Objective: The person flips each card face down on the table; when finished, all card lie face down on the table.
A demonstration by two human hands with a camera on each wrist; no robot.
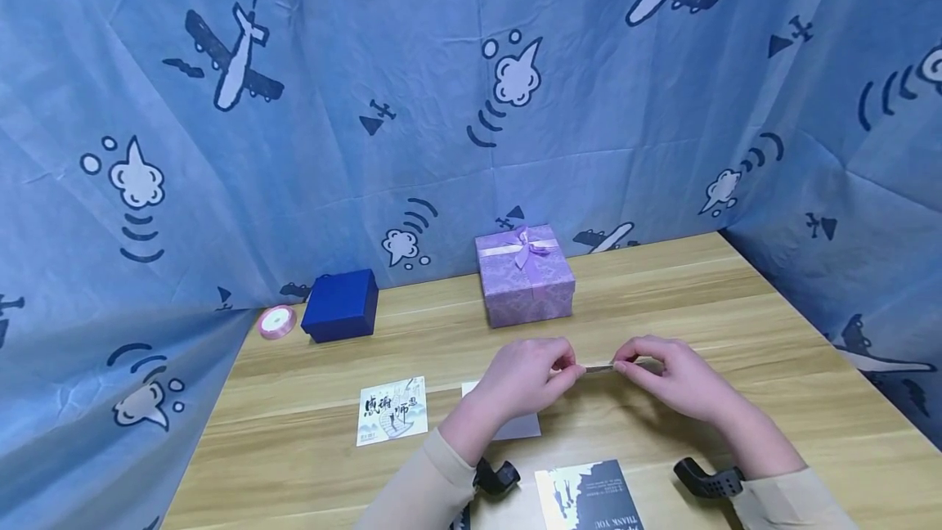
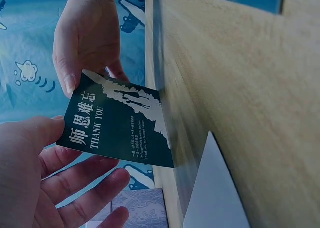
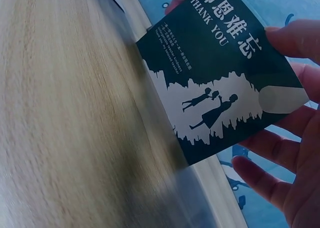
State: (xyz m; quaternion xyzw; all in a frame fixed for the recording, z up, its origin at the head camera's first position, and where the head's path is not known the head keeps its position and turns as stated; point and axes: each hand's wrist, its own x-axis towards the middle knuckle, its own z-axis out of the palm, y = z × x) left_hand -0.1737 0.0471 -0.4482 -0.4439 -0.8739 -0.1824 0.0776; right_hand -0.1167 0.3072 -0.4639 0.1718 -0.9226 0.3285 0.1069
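Between both hands a dark green greeting card (image 2: 120, 120) with "THANK YOU" and white silhouette artwork is held up over the table; the head view catches it nearly edge-on. My left hand (image 1: 522, 379) pinches one end between thumb and fingers. At the opposite end, my right hand (image 1: 680, 379) grips it the same way, its thumb on the printed face in the right wrist view. Beneath the left forearm lies a white card (image 1: 521, 427), partly covered. Closer to me, a similar dark thank-you card (image 1: 599, 497) lies on the wooden table (image 1: 736, 309).
Left of the hands lies a pale calligraphy card (image 1: 392, 410). Along the back stand a lilac gift box (image 1: 528, 301) with a bow, a dark blue box (image 1: 340, 307) and a pink ribbon roll (image 1: 276, 322). A blue printed curtain (image 1: 331, 145) borders the table.
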